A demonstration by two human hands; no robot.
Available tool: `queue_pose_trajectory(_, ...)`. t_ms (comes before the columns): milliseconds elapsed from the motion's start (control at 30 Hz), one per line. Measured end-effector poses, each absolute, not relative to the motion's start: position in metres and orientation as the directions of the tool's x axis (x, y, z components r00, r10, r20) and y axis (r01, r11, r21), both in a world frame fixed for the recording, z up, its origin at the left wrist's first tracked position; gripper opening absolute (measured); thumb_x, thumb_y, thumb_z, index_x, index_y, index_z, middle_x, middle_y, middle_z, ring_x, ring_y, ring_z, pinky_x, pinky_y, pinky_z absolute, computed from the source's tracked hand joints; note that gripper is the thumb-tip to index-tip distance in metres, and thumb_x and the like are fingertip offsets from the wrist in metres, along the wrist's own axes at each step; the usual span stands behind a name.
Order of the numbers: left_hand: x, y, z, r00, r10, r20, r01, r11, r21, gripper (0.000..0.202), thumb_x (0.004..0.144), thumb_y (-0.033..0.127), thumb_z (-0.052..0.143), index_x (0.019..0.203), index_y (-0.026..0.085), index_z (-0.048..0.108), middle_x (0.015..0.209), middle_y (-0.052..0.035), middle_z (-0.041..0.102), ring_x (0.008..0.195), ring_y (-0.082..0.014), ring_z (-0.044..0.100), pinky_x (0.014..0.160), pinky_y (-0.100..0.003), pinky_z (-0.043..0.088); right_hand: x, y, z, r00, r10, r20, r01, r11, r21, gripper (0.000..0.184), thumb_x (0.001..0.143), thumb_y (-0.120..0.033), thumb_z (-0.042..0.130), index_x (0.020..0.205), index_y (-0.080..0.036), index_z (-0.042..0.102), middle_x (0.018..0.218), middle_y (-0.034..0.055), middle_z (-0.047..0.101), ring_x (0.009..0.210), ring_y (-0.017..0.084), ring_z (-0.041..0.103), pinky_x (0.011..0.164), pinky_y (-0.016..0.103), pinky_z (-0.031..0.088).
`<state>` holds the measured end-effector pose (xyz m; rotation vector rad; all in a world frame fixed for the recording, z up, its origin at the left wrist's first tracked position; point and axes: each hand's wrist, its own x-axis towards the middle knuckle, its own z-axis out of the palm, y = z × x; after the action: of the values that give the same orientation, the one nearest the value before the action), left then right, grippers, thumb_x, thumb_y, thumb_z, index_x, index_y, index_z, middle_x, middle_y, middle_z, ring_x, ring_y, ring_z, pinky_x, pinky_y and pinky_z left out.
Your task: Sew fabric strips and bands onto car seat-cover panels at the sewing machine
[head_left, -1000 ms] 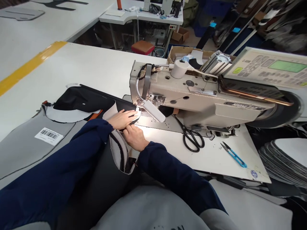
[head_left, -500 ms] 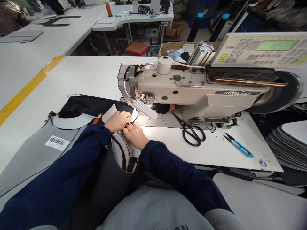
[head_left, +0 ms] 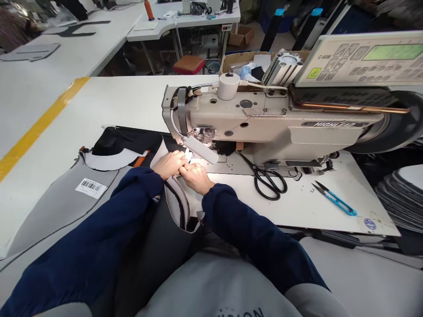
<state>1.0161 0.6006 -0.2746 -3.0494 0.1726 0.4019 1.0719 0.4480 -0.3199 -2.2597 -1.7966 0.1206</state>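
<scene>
Both hands work close together just left of the needle area of a sewing machine (head_left: 280,127). My left hand (head_left: 170,164) is closed on the edge of a grey and black fabric piece (head_left: 95,171), its fingers pressed near a white strip. Beside it, my right hand (head_left: 196,177) pinches the same fabric piece from the near side. The fabric spreads left over the table, with a barcode label (head_left: 90,188) and a curved white panel (head_left: 114,160) on it. A folded, layered part hangs over the table's front edge toward my lap. The fingertips are partly hidden.
Black scissors (head_left: 269,180) lie right of the hands under the machine arm, and blue thread snips (head_left: 335,198) farther right. A control panel (head_left: 360,57) sits above the machine. Stacked grey pieces (head_left: 401,198) stand at the right. A lamp (head_left: 201,149) hangs by the needle.
Both hands and the fabric have shifted right and slightly forward, toward the needle. The fabric with its label has slid right along with them. The view has turned slightly.
</scene>
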Motion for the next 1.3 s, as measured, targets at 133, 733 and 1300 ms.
queue_pose_trajectory(133, 1.014, 0.615, -0.272, 0.965, -0.133, -0.226, -0.096, -0.981, 0.168, 0.033, 0.083, 0.01, 0.05, 0.106, 0.018, 0.072, 0.114, -0.0082, 0.064, 0.101, -0.0215, 0.058, 0.082, -0.03, 0.047, 1.07, 0.451, -0.313, 0.257, 0.962, 0.096, 0.943, -0.228, -0.244, 0.03, 0.095, -0.007, 0.042, 0.115, -0.017, 0.062, 0.104, 0.0104, 0.068, 0.091, 0.02, 0.063, 0.082, 0.034, 0.04)
queue_pose_trajectory(733, 1.024, 0.6, -0.28, 0.964, -0.031, -0.262, -0.001, -0.994, 0.114, 0.034, 0.097, 0.016, 0.037, 0.108, 0.011, 0.068, 0.107, -0.0139, 0.061, 0.097, -0.023, 0.055, 0.084, -0.033, 0.046, 1.086, 0.441, -0.332, 0.197, 0.94, 0.279, 0.943, -0.104, -0.316, 0.022, 0.089, -0.007, 0.045, 0.098, -0.011, 0.065, 0.101, 0.0144, 0.066, 0.095, 0.025, 0.054, 0.08, 0.037, 0.037)
queue_pose_trajectory(1300, 1.02, 0.613, -0.286, 0.979, -0.088, -0.181, -0.021, -0.939, 0.343, 0.031, 0.084, 0.017, 0.044, 0.1, 0.018, 0.071, 0.088, -0.0063, 0.057, 0.083, -0.0197, 0.056, 0.076, -0.03, 0.044, 1.079, 0.427, -0.342, 0.065, 0.933, 0.353, 0.94, 0.062, -0.337, 0.022, 0.099, -0.013, 0.042, 0.108, -0.017, 0.061, 0.121, 0.0111, 0.058, 0.107, 0.024, 0.047, 0.086, 0.036, 0.036)
